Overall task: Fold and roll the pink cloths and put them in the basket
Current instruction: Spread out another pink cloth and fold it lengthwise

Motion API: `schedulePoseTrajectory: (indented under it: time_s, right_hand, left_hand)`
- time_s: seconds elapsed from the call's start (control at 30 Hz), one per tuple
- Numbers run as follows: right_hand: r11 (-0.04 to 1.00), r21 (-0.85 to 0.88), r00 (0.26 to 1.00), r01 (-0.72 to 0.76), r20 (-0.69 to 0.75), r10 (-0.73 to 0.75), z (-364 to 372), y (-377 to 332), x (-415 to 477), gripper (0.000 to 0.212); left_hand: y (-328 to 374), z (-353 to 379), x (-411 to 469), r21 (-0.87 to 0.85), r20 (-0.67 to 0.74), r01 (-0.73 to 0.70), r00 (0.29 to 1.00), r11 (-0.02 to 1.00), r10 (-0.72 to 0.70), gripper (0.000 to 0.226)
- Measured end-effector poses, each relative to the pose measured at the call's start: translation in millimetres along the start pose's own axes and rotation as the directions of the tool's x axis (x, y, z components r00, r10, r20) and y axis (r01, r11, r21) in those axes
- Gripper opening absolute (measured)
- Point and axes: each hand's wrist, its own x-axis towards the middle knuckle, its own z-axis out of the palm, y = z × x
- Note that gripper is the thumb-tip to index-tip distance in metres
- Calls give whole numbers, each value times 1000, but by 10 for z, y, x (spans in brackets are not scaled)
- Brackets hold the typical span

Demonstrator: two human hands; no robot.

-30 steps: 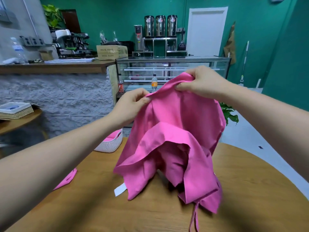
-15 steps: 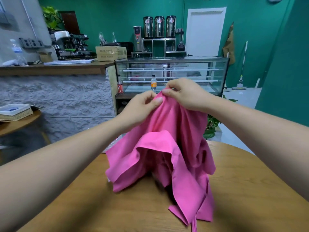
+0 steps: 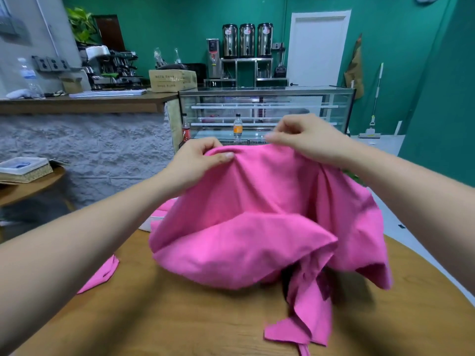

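the left hand [image 3: 198, 163] pinches the top edge of the pink cloth [image 3: 257, 214], thumb pressed flat over the fabric at centre frame. just right of it the right hand [image 3: 308, 142], fingers curled and a little blurred, seems to pinch the same edge. the cloth hangs from both hands in loose folds, its lower corners resting on the wooden table [image 3: 180, 317]. a second pink cloth [image 3: 102, 276] lies flat at lower left. a sliver of the white basket [image 3: 147, 223] shows behind the held cloth's left side.
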Motion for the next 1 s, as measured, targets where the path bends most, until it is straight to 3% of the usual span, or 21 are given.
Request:
schedulePoseTrajectory:
  time_s: [0.13,0.23,0.3,0.4,0.6,0.73,0.8,0.9,1.0]
  right_hand:
    - [995,62,983,80,161,-89,286,-129,4,52]
    - [985,-18,978,174,124,-170,399,-177,39,27]
    - [982,-14,978,189,88,-187,403,-177,63,28]
    - [984,-33,984,172,40,-171,340,-160,54,23]
    - [998,-70,998,-12,-66,7,57,157,47,23]
    - [996,-25,997,-80,3,80,57,230,-9,24]
    - [998,23,997,-58,51,57,109,144,-34,19]
    - [986,167,988,-30,153,5,249,-64,-64,35]
    - [969,247,978,19,195,-69,409,-208,-57,37]
  left_hand:
    - [283,108,84,-70,36,-91,995,993,94,14]
    - [408,185,107,-135,55,-103,992,985,111,19]
    - [400,192,107,-147,80,-88,992,985,101,25]
    - [331,132,77,-103,122,-15,992,995,27,29]
    - [77,-108,20,29,91,97,991,995,-99,25]
    - [57,-203,35,13,16,89,996,996,-89,21]
    - [104,-166,61,-5,14,71,997,997,-71,19]
    - [241,-35,90,-44,47,29,999,999,-27,18]
    - [342,75,128,-55,67,-12,998,998,16,19]
